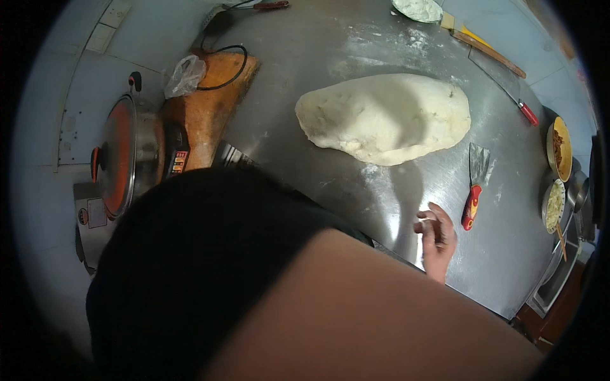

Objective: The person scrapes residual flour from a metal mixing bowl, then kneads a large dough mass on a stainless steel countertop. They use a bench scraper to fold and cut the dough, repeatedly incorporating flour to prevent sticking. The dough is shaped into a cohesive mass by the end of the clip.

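Note:
My right hand (pixel 437 242) hovers near the table's front edge, fingers loosely bent and apart, with nothing visible gripped in them. Pale flour marks the fingertips. Close in front of the view, my bare left arm (pixel 375 311) with its black sleeve (pixel 190 247) stretches across the lower part and hides the right forearm; the left hand itself is out of sight. A large, long mound of dough (pixel 381 117) lies on the metal table (pixel 279 108), beyond the right hand. Just right of that hand rests a scraper (pixel 471 206) with a red and yellow handle.
At the left stand a lidded steel pot (pixel 147 143) and a wooden board (pixel 213 105) with a plastic bag (pixel 186 76) and black cord. Along the right are a red-handled knife (pixel 508 92), a yellow bowl (pixel 560 149) and a bowl of pale chopped food (pixel 554 206). A flour bowl (pixel 419 9) sits far back.

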`<state>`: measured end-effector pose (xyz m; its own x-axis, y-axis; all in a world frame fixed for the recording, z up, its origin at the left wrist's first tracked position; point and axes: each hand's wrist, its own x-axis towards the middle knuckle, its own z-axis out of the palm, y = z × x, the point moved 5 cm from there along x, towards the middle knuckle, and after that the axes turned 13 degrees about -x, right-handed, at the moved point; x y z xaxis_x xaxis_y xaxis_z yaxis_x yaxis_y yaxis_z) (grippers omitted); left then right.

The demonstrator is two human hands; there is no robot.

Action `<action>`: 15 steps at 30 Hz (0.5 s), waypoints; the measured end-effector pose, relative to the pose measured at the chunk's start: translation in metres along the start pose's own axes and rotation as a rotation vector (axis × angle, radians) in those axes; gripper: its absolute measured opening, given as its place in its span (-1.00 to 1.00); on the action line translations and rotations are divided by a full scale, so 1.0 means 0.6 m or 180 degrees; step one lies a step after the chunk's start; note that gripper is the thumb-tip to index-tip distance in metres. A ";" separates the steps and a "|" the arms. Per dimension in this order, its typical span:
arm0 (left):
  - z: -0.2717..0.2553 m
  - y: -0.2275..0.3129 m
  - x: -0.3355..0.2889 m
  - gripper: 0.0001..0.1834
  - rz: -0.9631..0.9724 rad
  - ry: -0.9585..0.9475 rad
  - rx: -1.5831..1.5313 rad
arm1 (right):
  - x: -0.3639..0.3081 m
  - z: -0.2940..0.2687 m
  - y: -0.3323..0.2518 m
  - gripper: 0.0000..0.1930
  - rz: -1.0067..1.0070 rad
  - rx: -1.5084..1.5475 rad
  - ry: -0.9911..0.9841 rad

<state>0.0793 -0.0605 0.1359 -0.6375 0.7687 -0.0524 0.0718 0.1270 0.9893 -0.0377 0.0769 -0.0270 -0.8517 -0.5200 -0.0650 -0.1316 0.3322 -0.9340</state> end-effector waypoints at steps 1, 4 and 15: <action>-0.006 -0.003 0.000 -0.59 -0.0019 -0.0037 -0.0025 | -0.003 -0.018 0.018 -0.73 0.0150 -0.0066 0.0183; -0.002 -0.012 -0.012 -0.59 -0.0082 0.0134 -0.0003 | 0.010 -0.084 0.090 -0.66 0.0006 -0.0998 0.0835; -0.016 -0.001 0.004 -0.58 -0.0105 -0.0075 -0.0066 | 0.039 -0.170 0.206 -0.32 0.0575 -0.3679 0.0856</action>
<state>0.0706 -0.0647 0.1362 -0.6209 0.7789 -0.0879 0.0351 0.1397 0.9896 -0.1257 0.1862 -0.1081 -0.9653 -0.2579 0.0414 -0.2595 0.9648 -0.0423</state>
